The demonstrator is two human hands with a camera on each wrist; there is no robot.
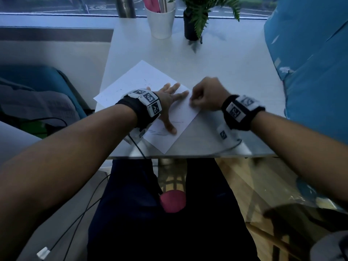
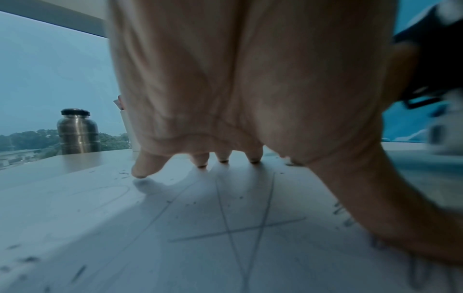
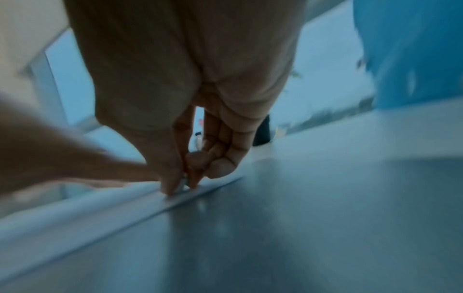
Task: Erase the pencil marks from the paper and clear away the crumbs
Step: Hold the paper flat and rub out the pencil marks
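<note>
A white sheet of paper lies at an angle on the white table. Pencil lines cross it, and dark eraser crumbs are scattered over it. My left hand presses flat on the paper with fingers spread. At the paper's right edge my right hand pinches a small eraser between thumb and fingertips, with its tip down on the sheet. The eraser is mostly hidden by the fingers, and the right hand is blurred.
A white cup with pens and a potted plant stand at the table's far edge. A steel bottle stands beside them. A blue cushion borders the right side. The table's near edge is just below the paper.
</note>
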